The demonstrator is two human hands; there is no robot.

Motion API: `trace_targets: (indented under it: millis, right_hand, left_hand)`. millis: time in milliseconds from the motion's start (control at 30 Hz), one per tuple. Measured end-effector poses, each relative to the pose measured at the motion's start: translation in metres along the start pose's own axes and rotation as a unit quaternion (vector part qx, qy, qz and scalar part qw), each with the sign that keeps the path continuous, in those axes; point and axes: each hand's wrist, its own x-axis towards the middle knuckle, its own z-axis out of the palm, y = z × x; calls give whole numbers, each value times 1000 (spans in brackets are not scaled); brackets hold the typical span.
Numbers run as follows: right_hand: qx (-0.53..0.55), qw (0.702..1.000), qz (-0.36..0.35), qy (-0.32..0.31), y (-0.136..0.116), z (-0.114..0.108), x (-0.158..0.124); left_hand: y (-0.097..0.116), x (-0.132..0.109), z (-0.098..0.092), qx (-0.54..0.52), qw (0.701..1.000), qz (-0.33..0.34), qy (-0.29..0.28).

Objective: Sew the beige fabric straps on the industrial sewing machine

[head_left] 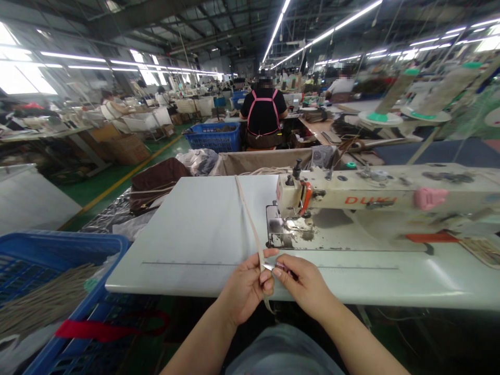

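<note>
One strip (257, 237) crosses the left grip (245, 287), perhaps touching a bladed tool (269, 266).

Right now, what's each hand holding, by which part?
The left hand holds a pale strip near its lower end; the right hand grips a small metal-tipped tool by its darker end.

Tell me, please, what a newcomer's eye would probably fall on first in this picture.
Probably the left hand, holding a narrow pale strip at the near edge of the white table, and the right hand, holding a small shiny tool beside it. Next comes the sewing machine, with its orange lettering, on the table's right. Then the blue basket at lower left, with a red band at its edge.
</note>
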Motion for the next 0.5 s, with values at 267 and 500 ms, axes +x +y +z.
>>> trace_targets:
  millis: [267,500]
  right_hand:
    - [-11,1000,-11,-5,-3,2,5]
    - [10,999,8,46,0,0,2]
  left_hand:
    - [0,-2,4,14,1000,-3,-3]
    - [-1,-1,0,12,1000,-5,-4]
